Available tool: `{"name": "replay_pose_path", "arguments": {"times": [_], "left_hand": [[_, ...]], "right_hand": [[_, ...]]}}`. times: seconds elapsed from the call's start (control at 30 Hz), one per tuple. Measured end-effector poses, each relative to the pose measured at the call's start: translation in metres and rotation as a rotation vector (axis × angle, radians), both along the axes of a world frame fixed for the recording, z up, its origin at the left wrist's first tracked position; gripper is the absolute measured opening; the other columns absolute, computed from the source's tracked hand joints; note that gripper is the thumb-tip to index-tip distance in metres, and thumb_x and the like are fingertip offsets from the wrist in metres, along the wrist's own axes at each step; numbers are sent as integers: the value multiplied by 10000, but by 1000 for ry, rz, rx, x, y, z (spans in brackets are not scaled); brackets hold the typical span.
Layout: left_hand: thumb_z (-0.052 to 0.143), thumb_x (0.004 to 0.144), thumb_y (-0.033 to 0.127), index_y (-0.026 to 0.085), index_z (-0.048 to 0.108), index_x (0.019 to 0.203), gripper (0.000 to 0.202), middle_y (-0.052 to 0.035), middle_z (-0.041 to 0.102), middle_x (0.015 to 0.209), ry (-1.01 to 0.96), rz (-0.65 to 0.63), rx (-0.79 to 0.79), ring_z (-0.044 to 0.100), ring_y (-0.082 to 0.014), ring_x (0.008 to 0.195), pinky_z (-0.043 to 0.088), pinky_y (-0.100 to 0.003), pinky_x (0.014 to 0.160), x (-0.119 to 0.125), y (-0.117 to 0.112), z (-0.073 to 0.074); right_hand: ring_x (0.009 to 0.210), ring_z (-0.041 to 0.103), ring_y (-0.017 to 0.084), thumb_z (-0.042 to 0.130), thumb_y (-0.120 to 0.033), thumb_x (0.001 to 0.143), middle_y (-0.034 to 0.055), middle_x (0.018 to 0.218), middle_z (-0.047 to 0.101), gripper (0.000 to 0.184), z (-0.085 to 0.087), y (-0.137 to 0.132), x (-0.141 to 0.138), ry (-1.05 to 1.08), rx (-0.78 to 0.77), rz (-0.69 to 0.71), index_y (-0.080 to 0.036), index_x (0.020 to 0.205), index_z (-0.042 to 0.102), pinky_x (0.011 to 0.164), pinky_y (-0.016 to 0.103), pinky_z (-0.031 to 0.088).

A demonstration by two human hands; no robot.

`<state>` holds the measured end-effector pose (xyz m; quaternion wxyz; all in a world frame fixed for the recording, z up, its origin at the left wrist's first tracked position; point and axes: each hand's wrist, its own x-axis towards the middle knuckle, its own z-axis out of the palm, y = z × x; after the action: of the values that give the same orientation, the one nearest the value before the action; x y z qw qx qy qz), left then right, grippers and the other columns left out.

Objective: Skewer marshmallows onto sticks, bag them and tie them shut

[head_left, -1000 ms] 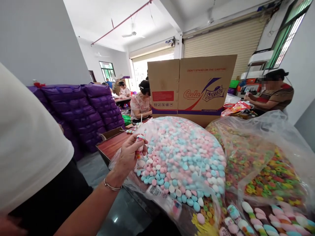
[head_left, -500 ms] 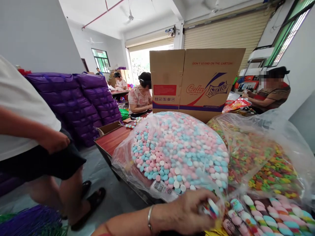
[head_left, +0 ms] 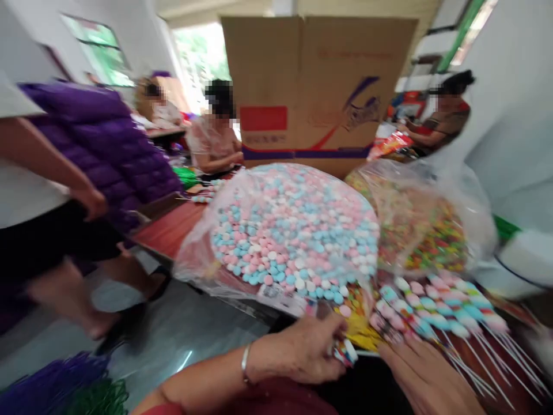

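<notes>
My left hand, with a bangle at the wrist, is closed around a small white piece with coloured markings; blur hides its exact kind. To the right, my right hand lies with fingers stretched out at the near end of a row of marshmallow skewers. Its fingertips are by the pink printed marshmallows, and nothing shows in its grasp. Yellow packaging lies between the hands. Beyond them, a big clear bag of pink, blue and white round marshmallows covers much of the table.
A second clear bag holds colourful candies. Behind stands a tall cardboard box. One person stands at the left; others sit farther back. Purple bundles are stacked at the left, with purple and green strands on the floor.
The view has tilted down and shifted, bringing my right hand and the skewer sticks into sight. My left hand still holds the small piece, now nearer the table's front edge.
</notes>
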<state>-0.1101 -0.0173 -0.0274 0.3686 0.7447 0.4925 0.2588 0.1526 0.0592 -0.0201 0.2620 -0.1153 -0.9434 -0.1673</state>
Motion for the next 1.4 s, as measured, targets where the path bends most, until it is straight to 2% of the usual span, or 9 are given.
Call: {"name": "replay_pose_path", "arguments": {"times": [0.1,0.2,0.33,0.5,0.7,0.87,1.0,1.2,1.4], "left_hand": [[705,769,333,196,520,1152,447,-93,665,1011,28,-56,16,616,-243,843,456,-314,708,-8,-8,6],[664,837,309,193,578,1117,315,-78,673,914,-34,-77,78,616,-238,812,449,-316,727,-8,-7,-2],[600,905,326,201,624,1108,239,-70,682,908,-171,-67,71,606,-198,746,444,-285,696,-2,-3,-13],[619,899,323,209,669,1062,205,-51,683,893,-251,-47,88,581,-170,720,453,-269,698,2,3,-15],[712,826,377,213,626,1197,415,-30,676,809,-203,-59,-2,582,-173,657,429,-250,615,-9,5,-21],[615,897,285,203,656,1149,267,-75,690,882,-98,-27,231,602,-183,723,453,-275,703,-12,4,-25],[551,919,240,196,641,1147,250,-100,692,938,-61,-44,297,617,-198,761,455,-279,700,-4,3,-27],[605,895,371,199,653,1078,256,-24,632,717,31,-112,127,537,-168,603,361,-246,572,-7,6,-17],[615,872,402,186,649,927,225,38,526,602,-77,-256,-173,416,-120,507,279,-217,482,-19,14,-5]], "right_hand": [[771,628,195,439,-110,930,52,766,695,266,33,-22,-25,-67,-112,-104,-187,1009,682,793,361,489],[683,517,173,440,-90,941,31,664,597,244,45,-30,-41,-103,-251,-144,-159,860,659,692,321,431],[703,468,174,464,-116,951,29,673,582,223,43,-34,-40,-117,-269,-185,-157,833,649,689,318,389],[708,448,172,463,-136,954,22,661,573,240,38,-34,-36,-98,-280,-222,-169,806,650,687,314,369],[781,475,184,505,-162,942,26,738,640,173,33,-30,-28,-21,-282,-200,-188,924,675,770,342,382],[789,482,198,505,-163,948,24,676,607,187,35,-40,-36,-162,-271,-305,-183,857,668,837,377,361],[741,476,192,426,-135,974,58,740,631,248,31,-50,-49,-168,-228,-279,-135,918,668,753,359,345],[705,465,170,402,-138,987,32,713,589,280,19,-45,-44,-110,-349,-253,-153,817,624,677,323,303],[663,431,155,397,-144,989,18,680,550,298,18,-44,-40,-110,-406,-193,-155,779,608,645,307,290]]}}
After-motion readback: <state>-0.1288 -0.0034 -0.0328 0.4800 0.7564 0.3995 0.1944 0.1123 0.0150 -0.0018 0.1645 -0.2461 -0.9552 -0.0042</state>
